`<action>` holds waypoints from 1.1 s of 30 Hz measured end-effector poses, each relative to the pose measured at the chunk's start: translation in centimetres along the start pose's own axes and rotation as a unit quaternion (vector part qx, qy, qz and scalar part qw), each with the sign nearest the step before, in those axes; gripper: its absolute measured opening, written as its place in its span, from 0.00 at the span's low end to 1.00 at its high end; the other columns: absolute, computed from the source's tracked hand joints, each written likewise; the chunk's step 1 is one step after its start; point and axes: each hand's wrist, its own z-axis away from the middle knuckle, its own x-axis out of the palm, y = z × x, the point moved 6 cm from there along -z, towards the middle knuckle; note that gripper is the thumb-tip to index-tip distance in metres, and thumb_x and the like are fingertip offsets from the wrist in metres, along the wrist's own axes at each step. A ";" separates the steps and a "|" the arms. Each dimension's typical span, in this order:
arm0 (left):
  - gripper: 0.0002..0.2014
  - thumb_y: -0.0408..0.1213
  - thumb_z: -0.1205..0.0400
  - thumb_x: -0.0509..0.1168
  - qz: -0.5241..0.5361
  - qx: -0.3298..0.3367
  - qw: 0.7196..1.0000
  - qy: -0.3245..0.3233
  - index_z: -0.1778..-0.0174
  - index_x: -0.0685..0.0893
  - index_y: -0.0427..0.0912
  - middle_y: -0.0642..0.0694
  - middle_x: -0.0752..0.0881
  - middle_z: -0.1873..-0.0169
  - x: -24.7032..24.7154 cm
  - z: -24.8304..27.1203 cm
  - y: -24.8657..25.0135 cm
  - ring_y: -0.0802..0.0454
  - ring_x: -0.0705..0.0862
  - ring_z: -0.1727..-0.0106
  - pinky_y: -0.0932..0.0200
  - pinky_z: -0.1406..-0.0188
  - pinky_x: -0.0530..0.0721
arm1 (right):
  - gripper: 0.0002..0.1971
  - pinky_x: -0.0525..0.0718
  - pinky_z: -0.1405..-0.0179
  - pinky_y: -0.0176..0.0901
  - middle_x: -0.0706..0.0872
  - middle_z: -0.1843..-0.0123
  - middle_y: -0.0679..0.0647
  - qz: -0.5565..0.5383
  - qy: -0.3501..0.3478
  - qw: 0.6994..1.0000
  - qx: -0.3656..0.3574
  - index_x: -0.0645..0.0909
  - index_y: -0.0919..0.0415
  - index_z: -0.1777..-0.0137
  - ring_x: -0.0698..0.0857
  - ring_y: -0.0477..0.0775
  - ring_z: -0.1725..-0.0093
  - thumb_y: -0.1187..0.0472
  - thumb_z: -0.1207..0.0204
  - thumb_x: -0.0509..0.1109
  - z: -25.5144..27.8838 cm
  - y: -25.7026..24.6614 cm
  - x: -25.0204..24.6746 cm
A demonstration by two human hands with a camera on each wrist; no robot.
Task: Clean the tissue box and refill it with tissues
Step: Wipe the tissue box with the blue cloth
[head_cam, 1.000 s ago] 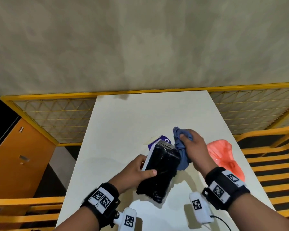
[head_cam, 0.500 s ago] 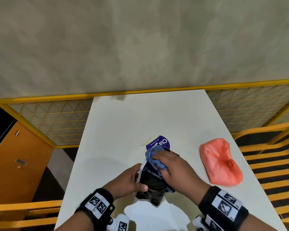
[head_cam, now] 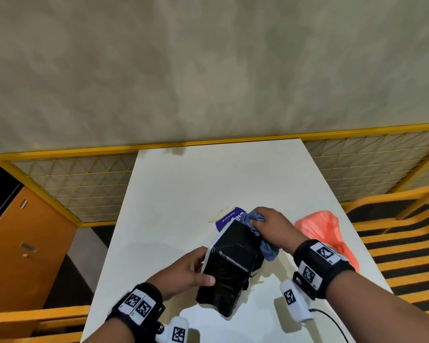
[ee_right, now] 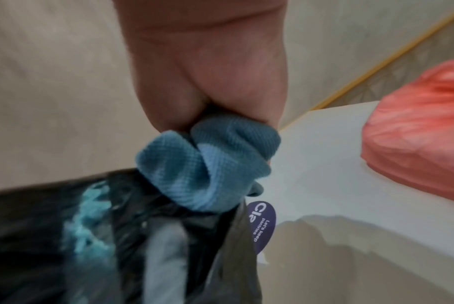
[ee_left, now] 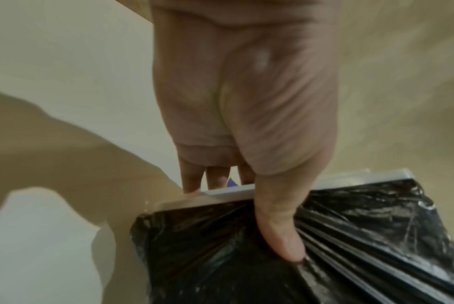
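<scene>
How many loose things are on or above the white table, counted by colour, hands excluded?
Black: 1, the black plastic-wrapped tissue box
Blue: 1, the crumpled blue cloth
Coral: 1, the coral plastic bag
Purple: 1, the round purple printed label
Total: 4

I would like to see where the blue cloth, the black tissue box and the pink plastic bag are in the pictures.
blue cloth (ee_right: 208, 162): right wrist view, on the bunched fold below the fingers.
black tissue box (head_cam: 229, 264): head view, on its black wrapped top face.
pink plastic bag (head_cam: 318, 225): head view, on its upper crumpled part.
</scene>
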 end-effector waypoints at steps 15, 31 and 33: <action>0.29 0.49 0.17 0.70 0.298 -0.081 0.951 0.017 0.25 0.81 0.32 0.27 0.81 0.27 0.0 0.8 -0.9 0.34 0.84 0.29 0.38 0.28 0.81 | 0.09 0.85 0.45 0.54 0.91 0.48 0.63 -0.483 -0.028 0.872 0.079 0.84 0.64 0.45 0.90 0.61 0.47 0.63 0.15 0.63 3.1 2.5 0.4; 0.30 0.60 0.12 0.60 0.279 -0.200 0.926 0.158 0.42 0.90 0.33 0.34 0.93 0.47 0.1 -1.7 -1.1 0.37 0.93 0.47 0.43 0.44 0.91 | 0.24 0.83 0.41 0.66 0.85 0.42 0.77 -0.518 -0.034 0.837 0.171 0.75 0.71 0.38 0.87 0.70 0.49 0.50 0.21 0.72 4.1 7.8 4.8; 0.42 0.75 0.20 0.56 0.278 -0.205 0.926 0.152 0.35 0.90 0.39 0.35 0.90 0.36 0.1 -1.6 -0.9 0.35 0.88 0.33 0.36 0.26 0.81 | 0.25 0.84 0.42 0.64 0.85 0.42 0.77 -0.515 -0.037 0.839 0.170 0.75 0.73 0.37 0.87 0.70 0.49 0.50 0.21 0.72 4.1 8.1 4.9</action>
